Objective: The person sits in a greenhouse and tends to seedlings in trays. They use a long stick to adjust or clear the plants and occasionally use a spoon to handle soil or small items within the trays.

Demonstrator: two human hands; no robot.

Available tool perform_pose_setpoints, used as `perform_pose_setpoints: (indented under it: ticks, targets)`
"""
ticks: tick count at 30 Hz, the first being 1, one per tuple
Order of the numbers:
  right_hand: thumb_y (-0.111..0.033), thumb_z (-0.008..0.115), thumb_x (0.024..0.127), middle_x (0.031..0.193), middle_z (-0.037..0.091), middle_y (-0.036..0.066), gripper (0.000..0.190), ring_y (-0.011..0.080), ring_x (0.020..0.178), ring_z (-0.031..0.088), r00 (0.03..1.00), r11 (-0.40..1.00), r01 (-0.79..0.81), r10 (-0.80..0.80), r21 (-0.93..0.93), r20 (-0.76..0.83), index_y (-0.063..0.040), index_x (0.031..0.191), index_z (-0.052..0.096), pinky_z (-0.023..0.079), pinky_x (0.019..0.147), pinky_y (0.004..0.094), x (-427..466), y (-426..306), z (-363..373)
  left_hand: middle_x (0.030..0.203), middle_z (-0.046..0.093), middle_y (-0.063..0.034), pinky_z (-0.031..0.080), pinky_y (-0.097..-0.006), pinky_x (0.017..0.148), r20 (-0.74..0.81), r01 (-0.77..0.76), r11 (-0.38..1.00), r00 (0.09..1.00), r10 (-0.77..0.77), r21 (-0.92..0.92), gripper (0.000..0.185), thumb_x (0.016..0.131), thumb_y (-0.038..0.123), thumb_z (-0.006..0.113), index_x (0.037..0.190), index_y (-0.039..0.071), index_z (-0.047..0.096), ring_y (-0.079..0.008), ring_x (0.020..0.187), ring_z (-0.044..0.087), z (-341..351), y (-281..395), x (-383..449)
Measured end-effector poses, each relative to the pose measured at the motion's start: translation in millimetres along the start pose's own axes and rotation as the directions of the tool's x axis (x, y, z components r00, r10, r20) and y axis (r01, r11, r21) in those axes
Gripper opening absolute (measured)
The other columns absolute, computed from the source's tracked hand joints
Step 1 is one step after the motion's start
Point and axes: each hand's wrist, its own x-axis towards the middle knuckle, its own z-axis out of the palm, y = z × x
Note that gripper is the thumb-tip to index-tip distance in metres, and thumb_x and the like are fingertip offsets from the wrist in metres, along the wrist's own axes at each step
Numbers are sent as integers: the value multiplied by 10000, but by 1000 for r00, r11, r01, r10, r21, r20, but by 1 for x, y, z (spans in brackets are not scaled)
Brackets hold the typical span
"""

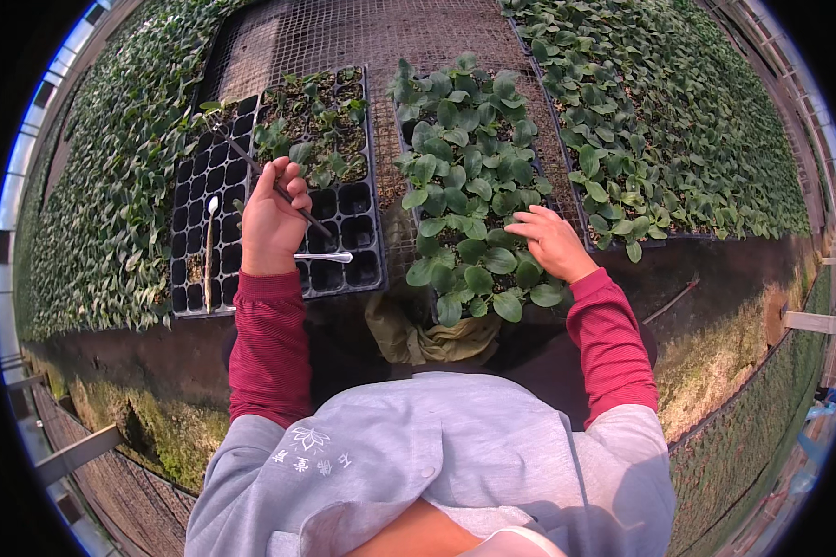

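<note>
My left hand (276,216) is closed around a thin dark rod (247,157), held slantwise above the black cell trays. Small seedling leaves (212,106) show by the rod's far, shiny tip; whether they touch it I cannot tell. Below lies a black plug tray (370,230), its front cells bare and its back cells holding soil and small seedlings (324,132). My right hand (552,242) reaches over a tray of broad-leaved green seedlings (481,188), fingers apart at the leaves on its right side. Nothing is visible in that hand.
A narrow black cell tray (198,184) lies at left, with a thin white-tipped stick (210,257) across it. A metal utensil handle (326,257) rests on the front cells. Dense seedling beds flank both sides (111,174) (662,139). Crumpled yellowish cloth (432,340) hangs at the front edge.
</note>
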Motion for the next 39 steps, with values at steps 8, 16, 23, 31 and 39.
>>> perform_pose_setpoints:
  ticks: [8, 16, 23, 31, 39]
  targets:
    - [16, 479, 677, 1046, 568, 70, 330, 288, 1072, 447, 996, 998, -55, 52, 38, 77, -110, 955, 603, 360, 918, 360, -13, 4, -32, 814, 545, -41, 341, -216, 519, 6, -7, 1000, 1000, 7, 24, 200, 882, 219, 438, 950, 42, 501, -113, 636, 445, -11, 3, 0]
    - [-95, 505, 761, 1186, 466, 108, 392, 282, 1058, 450, 987, 990, -132, 136, 57, -81, -131, 1150, 481, 364, 903, 361, -8, 4, -35, 806, 524, -40, 337, -212, 519, 33, 14, 1000, 999, -14, 4, 215, 893, 227, 410, 951, 39, 494, -106, 636, 430, -9, 3, 2]
    - [-221, 562, 774, 1238, 410, 120, 463, 306, 1137, 375, 982, 998, -48, 41, -35, -182, -118, 1204, 427, 320, 944, 377, 46, 7, -34, 807, 548, -33, 336, -213, 511, -27, 2, 1000, 1000, -2, 0, 186, 883, 219, 433, 932, 56, 506, -113, 633, 455, -3, 0, 3]
    - [-346, 562, 765, 1285, 351, 135, 541, 302, 1146, 365, 959, 976, -110, 54, -188, -278, -121, 1227, 392, 359, 903, 402, 155, 34, 17, 780, 557, -17, 337, -213, 506, -68, -4, 999, 998, 2, -35, 177, 880, 226, 439, 918, 73, 521, -99, 618, 462, -4, 1, 8]
    - [-324, 568, 755, 1123, 502, 80, 390, 260, 1036, 465, 999, 977, -4, 14, -214, 45, -104, 1072, 515, 417, 818, 386, 165, 10, 28, 775, 553, -18, 336, -207, 500, -119, -34, 998, 992, 27, -62, 176, 886, 218, 425, 909, 69, 515, -94, 610, 458, -6, 13, 9]
